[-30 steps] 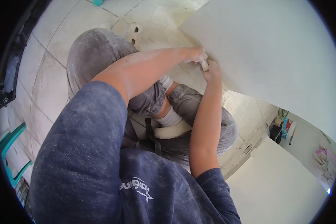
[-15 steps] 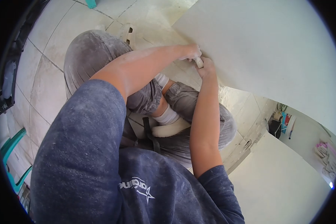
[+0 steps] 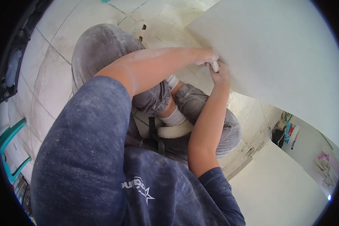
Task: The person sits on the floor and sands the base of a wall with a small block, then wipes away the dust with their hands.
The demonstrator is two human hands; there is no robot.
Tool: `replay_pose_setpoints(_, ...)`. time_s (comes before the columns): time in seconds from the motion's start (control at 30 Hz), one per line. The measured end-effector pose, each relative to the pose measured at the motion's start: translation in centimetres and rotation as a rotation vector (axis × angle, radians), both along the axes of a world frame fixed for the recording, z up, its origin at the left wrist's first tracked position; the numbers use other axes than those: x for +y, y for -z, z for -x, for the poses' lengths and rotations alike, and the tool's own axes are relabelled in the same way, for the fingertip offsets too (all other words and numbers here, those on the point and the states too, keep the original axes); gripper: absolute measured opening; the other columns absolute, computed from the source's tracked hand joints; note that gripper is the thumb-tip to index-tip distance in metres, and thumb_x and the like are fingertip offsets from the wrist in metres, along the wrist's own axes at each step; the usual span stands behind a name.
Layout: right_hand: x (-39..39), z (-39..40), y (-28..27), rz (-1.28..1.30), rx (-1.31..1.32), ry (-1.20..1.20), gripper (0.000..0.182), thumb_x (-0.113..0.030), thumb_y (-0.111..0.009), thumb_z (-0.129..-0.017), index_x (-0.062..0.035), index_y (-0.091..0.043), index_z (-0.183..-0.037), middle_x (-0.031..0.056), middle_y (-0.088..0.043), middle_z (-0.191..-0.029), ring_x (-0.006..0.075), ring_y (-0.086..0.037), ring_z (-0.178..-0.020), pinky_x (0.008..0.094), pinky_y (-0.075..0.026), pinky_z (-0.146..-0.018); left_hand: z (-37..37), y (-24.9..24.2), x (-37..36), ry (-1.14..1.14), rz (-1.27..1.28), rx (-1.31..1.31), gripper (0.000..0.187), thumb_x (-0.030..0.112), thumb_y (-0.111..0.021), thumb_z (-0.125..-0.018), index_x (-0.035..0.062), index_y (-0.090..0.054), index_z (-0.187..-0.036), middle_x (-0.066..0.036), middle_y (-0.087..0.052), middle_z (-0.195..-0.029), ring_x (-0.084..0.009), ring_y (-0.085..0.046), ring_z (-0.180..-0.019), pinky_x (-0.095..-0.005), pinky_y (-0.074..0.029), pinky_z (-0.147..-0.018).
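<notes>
My left hand (image 3: 208, 56) reaches across from the left, its whitish, dusty fingers closed round the upper part of a small pale block (image 3: 215, 66). Just below and to the right, my right hand (image 3: 221, 73) has its fingers closed at the same block. Both hands are close together beside the lower left edge of a large white panel (image 3: 275, 49). The hands partly cover the block, and its far end is hidden.
Dusty tiled floor (image 3: 51, 81) lies under my bent legs (image 3: 98, 49). A green plastic chair (image 3: 12, 135) is at the left edge. Another pale board (image 3: 278, 180) is at the lower right, with assorted items (image 3: 284, 130) above it.
The whole view has shifted, so panel, legs and hands appear farther right. My right forearm slants more. Both hands remain together at the block beside the panel.
</notes>
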State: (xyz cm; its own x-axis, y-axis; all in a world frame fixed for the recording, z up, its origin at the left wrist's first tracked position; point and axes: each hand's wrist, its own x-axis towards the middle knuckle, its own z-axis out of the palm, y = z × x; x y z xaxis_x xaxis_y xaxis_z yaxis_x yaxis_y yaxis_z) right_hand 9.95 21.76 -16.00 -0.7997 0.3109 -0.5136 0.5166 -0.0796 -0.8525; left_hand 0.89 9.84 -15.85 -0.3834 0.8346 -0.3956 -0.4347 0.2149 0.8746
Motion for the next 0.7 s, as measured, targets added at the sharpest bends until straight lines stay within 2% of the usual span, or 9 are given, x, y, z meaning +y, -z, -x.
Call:
replay_pose_setpoints(0.07, 0.1, -0.5, -1.1, -0.408, -0.028, -0.328, 0.023, -0.004, -0.047, -0.081, 0.0047, -0.053, -0.101, 0.009, -0.055, -0.091, 0.0178, -0.054, -0.082, 0.0293, -0.046, -0.07, 0.3, 0.8, -0.1, 0.084, -0.062, 0.071, 0.018, 0.012, -0.05, -0.078, -0.0027, -0.046, -0.088, -0.009, -0.05, -0.072, -0.0152, -0.044, -0.054, -0.0269, -0.038, -0.046)
replay_pose_setpoints(0.13, 2.6, -0.5, 3.4, -0.189, 0.017, -0.242, 0.023, -0.006, -0.045, -0.083, 0.0041, -0.052, -0.102, 0.0094, -0.053, -0.092, 0.0179, -0.053, -0.083, 0.0293, -0.045, -0.069, -0.1, -0.7, -0.7, 0.006, 0.045, -0.082, 0.018, 0.012, -0.051, -0.079, -0.0026, -0.046, -0.088, -0.01, -0.05, -0.074, -0.0157, -0.045, -0.056, -0.0272, -0.038, -0.047)
replay_pose_setpoints(0.2, 4.7, -0.5, 6.9, -0.085, 0.038, -0.174, 0.025, -0.005, -0.05, -0.08, 0.0019, -0.054, -0.103, 0.0086, -0.055, -0.092, 0.0174, -0.053, -0.081, 0.0296, -0.045, -0.069, -0.1, -2.0, -1.0, -0.033, 0.093, -0.155, 0.018, 0.012, -0.052, -0.079, -0.0019, -0.046, -0.088, -0.01, -0.051, -0.076, -0.0165, -0.047, -0.059, -0.0274, -0.039, -0.047)
replay_pose_setpoints(0.33, 2.6, -0.1, 7.9, -0.055, 0.087, -0.056, 0.03, -0.004, -0.061, -0.073, -0.0014, -0.057, -0.104, 0.0077, -0.059, -0.093, 0.0172, -0.055, -0.078, 0.0314, -0.045, -0.068, 0.9, 0.0, -1.5, -0.007, 0.117, -0.172, 0.017, 0.012, -0.052, -0.08, 0.0008, -0.048, -0.091, -0.009, -0.053, -0.081, -0.0181, -0.051, -0.065, -0.0283, -0.041, -0.049)
replay_pose_setpoints(0.4, 0.4, -0.2, 5.6, 0.214, 0.039, 0.195, 0.027, -0.007, -0.06, -0.075, -0.0011, -0.057, -0.102, 0.0086, -0.058, -0.094, 0.0183, -0.055, -0.08, 0.0331, -0.045, -0.068, 1.6, 0.5, -1.4, -0.032, 0.172, -0.226, 0.017, 0.012, -0.051, -0.08, 0.0025, -0.049, -0.094, -0.009, -0.055, -0.083, -0.0187, -0.052, -0.068, -0.0293, -0.041, -0.05)
replay_pose_setpoints(0.47, -1.9, -0.3, 1.5, 0.782, -0.101, 0.579, 0.025, -0.01, -0.059, -0.077, -0.0009, -0.056, -0.1, 0.0097, -0.056, -0.093, 0.0196, -0.055, -0.083, 0.0356, -0.046, -0.068, 1.4, 0.9, -1.5, -0.13, 0.273, -0.314, 0.018, 0.011, -0.05, -0.08, 0.0043, -0.05, -0.097, -0.009, -0.056, -0.085, -0.0193, -0.054, -0.069, -0.0306, -0.042, -0.05)
replay_pose_setpoints(0.5, -2.1, -0.7, 1.3, 0.767, -0.11, 0.569, 0.023, -0.014, -0.057, -0.08, -0.0012, -0.052, -0.099, 0.0104, -0.053, -0.092, 0.022, -0.055, -0.086, 0.037, -0.047, -0.065, 0.9, 1.7, -1.3, -0.124, 0.287, -0.364, 0.019, 0.011, -0.05, -0.08, 0.0047, -0.05, -0.098, -0.009, -0.057, -0.086, -0.0199, -0.054, -0.07, -0.0314, -0.041, -0.05)
replay_pose_setpoints(0.6, -2.2, -1.7, 1.8, 0.712, -0.261, 0.577, 0.024, -0.011, -0.052, -0.082, -0.0001, -0.05, -0.104, 0.0114, -0.054, -0.098, 0.0249, -0.054, -0.094, 0.0379, -0.046, -0.079, -0.5, 2.5, -2.0, -0.158, 0.33, -0.453, 0.018, 0.011, -0.051, -0.079, 0.0063, -0.052, -0.097, -0.011, -0.058, -0.086, -0.0212, -0.055, -0.071, -0.0333, -0.039, -0.049)
replay_pose_setpoints(0.7, -2.6, -2.5, 1.3, 0.715, -0.264, 0.626, 0.029, -0.014, -0.057, -0.08, -0.0016, -0.047, -0.104, 0.0126, -0.051, -0.097, 0.0275, -0.054, -0.089, 0.0391, -0.048, -0.069, -2.9, 1.3, -2.8, -0.239, 0.339, -0.404, 0.018, 0.014, -0.055, -0.076, 0.008, -0.054, -0.093, -0.012, -0.058, -0.086, -0.022, -0.054, -0.072, -0.0361, -0.036, -0.045)
